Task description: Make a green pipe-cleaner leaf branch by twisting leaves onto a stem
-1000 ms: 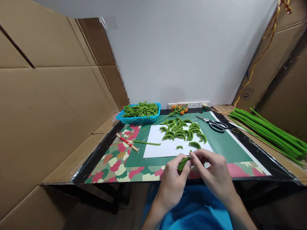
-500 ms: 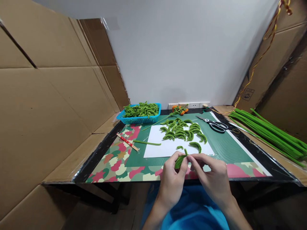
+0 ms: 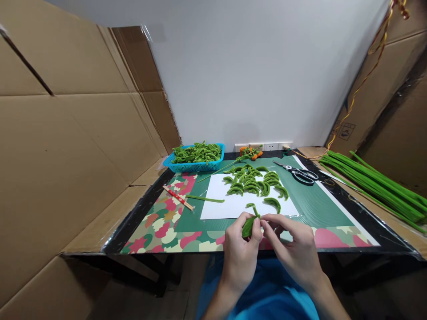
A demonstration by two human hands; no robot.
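Observation:
My left hand (image 3: 242, 249) is closed on a green pipe-cleaner leaf (image 3: 248, 227), held between thumb and fingers at the table's front edge. A short stem stands up from the leaf, tilted to the left. My right hand (image 3: 293, 242) pinches at the leaf's stem end, its fingertips meeting the left thumb. Just beyond my hands, a curved green pipe-cleaner piece (image 3: 272, 204) and a smaller bent one lie on a white sheet (image 3: 213, 209). Several more curved green pieces (image 3: 251, 184) are clustered farther back on it.
A blue basket (image 3: 196, 166) piled with green pieces stands at the back left. Beside it lies an orange-and-green pipe-cleaner sprig (image 3: 251, 153). Scissors (image 3: 298, 173) rest on the right, near a bundle of green pipe cleaners (image 3: 373, 186). Red-wrapped chopsticks (image 3: 178, 198) lie left. Cardboard flanks the table.
The stem on the leaf has swung from nearly upright to leaning left. My fingers have shifted slightly, both hands still together at the leaf.

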